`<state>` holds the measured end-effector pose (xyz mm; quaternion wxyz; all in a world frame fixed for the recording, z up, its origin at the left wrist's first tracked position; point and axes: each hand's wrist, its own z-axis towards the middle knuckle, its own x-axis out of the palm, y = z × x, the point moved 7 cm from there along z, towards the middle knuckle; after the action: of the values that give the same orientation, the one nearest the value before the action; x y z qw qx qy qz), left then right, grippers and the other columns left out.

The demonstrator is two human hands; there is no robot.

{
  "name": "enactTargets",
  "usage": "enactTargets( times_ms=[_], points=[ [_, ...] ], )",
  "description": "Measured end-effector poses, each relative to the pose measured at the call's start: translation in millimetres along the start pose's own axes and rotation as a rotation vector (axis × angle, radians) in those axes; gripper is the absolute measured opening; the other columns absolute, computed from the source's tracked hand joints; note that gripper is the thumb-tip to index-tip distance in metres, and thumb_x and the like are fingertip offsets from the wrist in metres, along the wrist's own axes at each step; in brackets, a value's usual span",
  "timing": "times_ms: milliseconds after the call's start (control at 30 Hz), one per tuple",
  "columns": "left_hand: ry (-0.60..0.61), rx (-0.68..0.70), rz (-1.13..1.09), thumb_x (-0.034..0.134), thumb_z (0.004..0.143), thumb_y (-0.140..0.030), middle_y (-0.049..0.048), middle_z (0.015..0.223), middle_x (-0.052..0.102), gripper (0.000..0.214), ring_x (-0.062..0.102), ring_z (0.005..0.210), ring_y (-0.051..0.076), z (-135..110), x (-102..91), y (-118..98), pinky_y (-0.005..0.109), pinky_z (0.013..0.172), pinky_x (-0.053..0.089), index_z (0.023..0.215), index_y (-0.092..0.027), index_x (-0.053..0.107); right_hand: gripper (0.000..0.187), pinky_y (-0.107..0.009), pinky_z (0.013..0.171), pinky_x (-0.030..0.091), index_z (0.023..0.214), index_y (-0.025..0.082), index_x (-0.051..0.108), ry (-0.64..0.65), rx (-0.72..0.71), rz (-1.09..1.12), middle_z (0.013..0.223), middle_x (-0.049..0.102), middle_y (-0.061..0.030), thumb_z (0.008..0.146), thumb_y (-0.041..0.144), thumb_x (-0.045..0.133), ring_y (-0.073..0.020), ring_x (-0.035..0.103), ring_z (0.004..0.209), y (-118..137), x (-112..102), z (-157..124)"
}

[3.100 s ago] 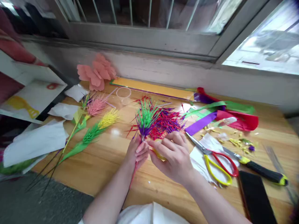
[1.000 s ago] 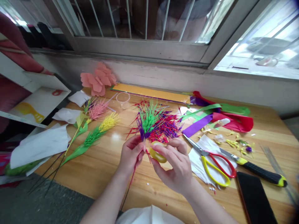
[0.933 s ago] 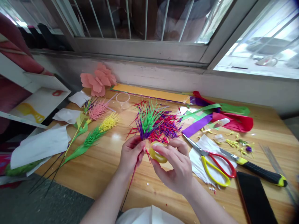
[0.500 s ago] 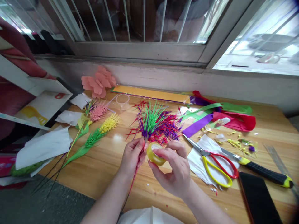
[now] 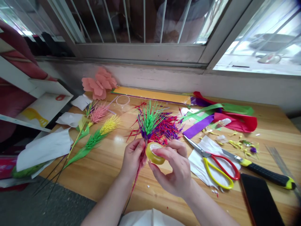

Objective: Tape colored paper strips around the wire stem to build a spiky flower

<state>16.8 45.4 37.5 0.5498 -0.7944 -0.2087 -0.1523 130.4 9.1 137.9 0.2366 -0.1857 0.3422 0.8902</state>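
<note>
My left hand (image 5: 133,157) pinches the stem of a paper wheat ear (image 5: 149,122), green at the front with purple bristles at its base. Below the fist the thin dark red stem (image 5: 134,185) runs down toward my lap. A roll of clear yellowish tape (image 5: 155,153) is in my right hand (image 5: 175,166), its fingers on the roll's core and rim. The roll sits right beside the stem, just under the ear. Behind the ear lies a heap of red and purple bristle pieces (image 5: 168,127). Whether a tape strip reaches the stem cannot be made out.
Scissors (image 5: 218,168) lie on white paper at right, near a black-and-yellow box cutter (image 5: 265,172) and a phone (image 5: 261,197). Coloured paper strips (image 5: 237,121) sit behind. Finished ears (image 5: 94,139) and white paper (image 5: 44,150) are at left; a pink paper flower (image 5: 100,83) stands against the wall.
The tape roll and my right hand have shifted slightly left, closer to the stem. The green ear has turned a little and tilts slightly differently. My left hand keeps its pinch.
</note>
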Motion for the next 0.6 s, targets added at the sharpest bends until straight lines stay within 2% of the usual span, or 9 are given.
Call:
enactTargets(
  times_ms=[133, 267, 367, 500, 600],
  points=[
    [-0.021, 0.008, 0.046, 0.069, 0.064, -0.045, -0.0085, 0.031, 0.038, 0.035, 0.026, 0.024, 0.002, -2.7, -1.1, -1.3, 0.014, 0.027, 0.017, 0.055, -0.016, 0.051, 0.029, -0.037, 0.075, 0.039, 0.1, 0.02, 0.052, 0.02, 0.008, 0.022, 0.073, 0.065, -0.0007, 0.072, 0.015, 0.058, -0.0166, 0.054, 0.065, -2.3, 0.3, 0.3],
    [0.044, -0.02, 0.016, 0.061, 0.069, -0.053, -0.009, 0.033, 0.036, 0.038, 0.02, 0.024, 0.001, -5.3, 3.0, -2.0, 0.013, 0.025, 0.012, 0.062, -0.016, 0.053, 0.027, -0.036, 0.073, 0.038, 0.099, 0.019, 0.052, 0.026, 0.016, 0.039, 0.071, 0.065, -0.0003, 0.073, 0.012, 0.056, -0.0152, 0.054, 0.062, -3.9, 0.9, -0.7],
    [0.014, -0.032, 0.01, 0.068, 0.064, -0.049, -0.0107, 0.034, 0.036, 0.035, 0.018, 0.025, 0.001, -6.2, 2.1, -1.9, 0.013, 0.024, 0.011, 0.069, -0.017, 0.053, 0.026, -0.036, 0.074, 0.038, 0.098, 0.019, 0.052, 0.029, 0.017, 0.05, 0.071, 0.065, -0.0007, 0.073, 0.012, 0.057, -0.0148, 0.054, 0.062, -3.3, 1.9, -1.9],
    [-0.04, -0.049, 0.032, 0.071, 0.062, -0.043, -0.0104, 0.036, 0.039, 0.032, 0.022, 0.025, 0.001, -4.6, 0.5, 1.8, 0.013, 0.025, 0.014, 0.064, -0.017, 0.052, 0.028, -0.037, 0.077, 0.037, 0.099, 0.017, 0.052, 0.034, -0.005, 0.077, 0.076, 0.066, -0.0019, 0.072, 0.012, 0.059, -0.0142, 0.054, 0.063, 0.5, 3.7, -1.1],
    [-0.054, -0.026, 0.004, 0.073, 0.06, -0.038, -0.0078, 0.041, 0.046, 0.03, 0.034, 0.031, 0.002, 1.3, -1.2, 4.7, 0.014, 0.03, 0.026, 0.062, -0.016, 0.053, 0.025, -0.037, 0.077, 0.038, 0.096, 0.019, 0.053, 0.045, -0.004, 0.056, 0.076, 0.067, -0.002, 0.073, 0.016, 0.061, -0.0168, 0.054, 0.069, 3.1, 7.9, 2.0]
  ],
)
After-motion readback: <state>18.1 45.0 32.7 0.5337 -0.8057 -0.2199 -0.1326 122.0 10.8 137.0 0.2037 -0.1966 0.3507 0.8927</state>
